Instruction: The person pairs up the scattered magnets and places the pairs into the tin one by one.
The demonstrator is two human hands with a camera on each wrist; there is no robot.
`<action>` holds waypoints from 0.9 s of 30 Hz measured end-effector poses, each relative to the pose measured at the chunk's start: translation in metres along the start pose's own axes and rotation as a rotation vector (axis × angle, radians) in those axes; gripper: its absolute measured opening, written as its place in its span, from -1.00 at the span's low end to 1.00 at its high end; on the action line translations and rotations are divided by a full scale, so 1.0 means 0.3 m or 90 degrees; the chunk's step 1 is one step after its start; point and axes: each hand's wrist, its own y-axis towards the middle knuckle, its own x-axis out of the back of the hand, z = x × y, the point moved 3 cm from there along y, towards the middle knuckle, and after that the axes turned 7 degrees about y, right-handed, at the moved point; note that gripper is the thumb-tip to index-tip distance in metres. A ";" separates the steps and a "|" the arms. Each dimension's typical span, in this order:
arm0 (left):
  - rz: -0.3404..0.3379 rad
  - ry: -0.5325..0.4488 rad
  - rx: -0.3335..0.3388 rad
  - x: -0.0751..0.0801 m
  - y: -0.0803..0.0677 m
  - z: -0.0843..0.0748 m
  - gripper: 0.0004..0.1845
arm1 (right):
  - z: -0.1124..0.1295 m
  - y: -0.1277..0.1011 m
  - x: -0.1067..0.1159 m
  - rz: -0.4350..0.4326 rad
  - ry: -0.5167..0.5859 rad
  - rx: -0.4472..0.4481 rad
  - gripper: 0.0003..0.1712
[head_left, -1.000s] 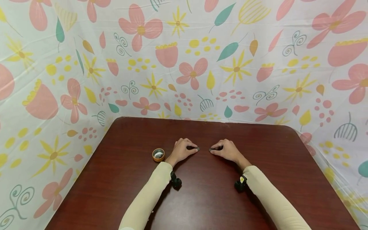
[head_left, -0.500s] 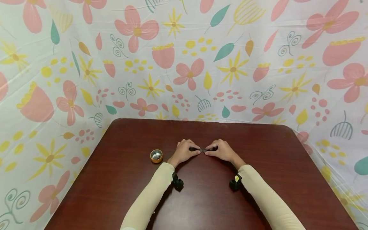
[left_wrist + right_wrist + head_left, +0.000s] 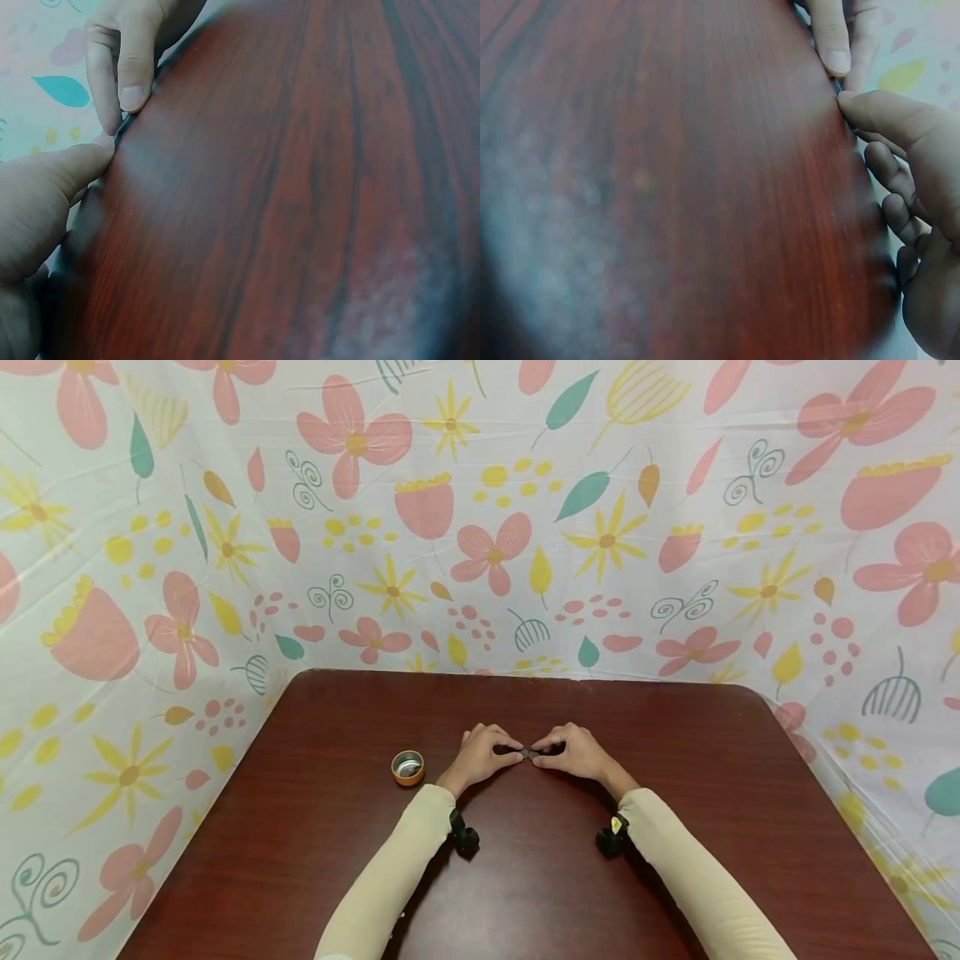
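Note:
Over the middle of the table in the head view, my left hand [image 3: 482,757] pinches a small dark grey disc [image 3: 525,753] between thumb and index finger. Facing it, my right hand [image 3: 576,755] pinches a second small dark grey disc [image 3: 533,754] the same way. The two discs sit edge to edge at the fingertips, close over the wood. Seen nearly edge-on in the left wrist view, they form a thin dark strip [image 3: 124,126] between both hands' fingertips. Fingers hide most of each disc, and their exact kind is too small to tell.
A small round tin [image 3: 408,768] with an orange outside and a shiny inside stands left of my left hand, a little dark item in it. The brown wooden table [image 3: 540,877] has rounded far corners. A flower-printed cloth [image 3: 480,527] hangs behind and on the left.
Both hands have come together, the right moving left and the left slightly right, so the discs that were apart now meet. In the last half second the hands have barely moved.

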 end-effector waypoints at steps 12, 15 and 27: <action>-0.021 -0.126 0.029 0.092 -0.093 -0.021 -0.44 | -0.001 -0.004 0.022 -0.014 0.040 -0.038 -0.63; -0.048 -0.138 0.013 0.154 -0.151 -0.038 -0.41 | 0.007 -0.002 0.037 -0.026 0.039 -0.041 -0.63; -0.196 -0.076 0.026 0.343 -0.400 0.104 -0.38 | 0.040 0.018 0.008 -0.049 0.028 -0.033 -0.48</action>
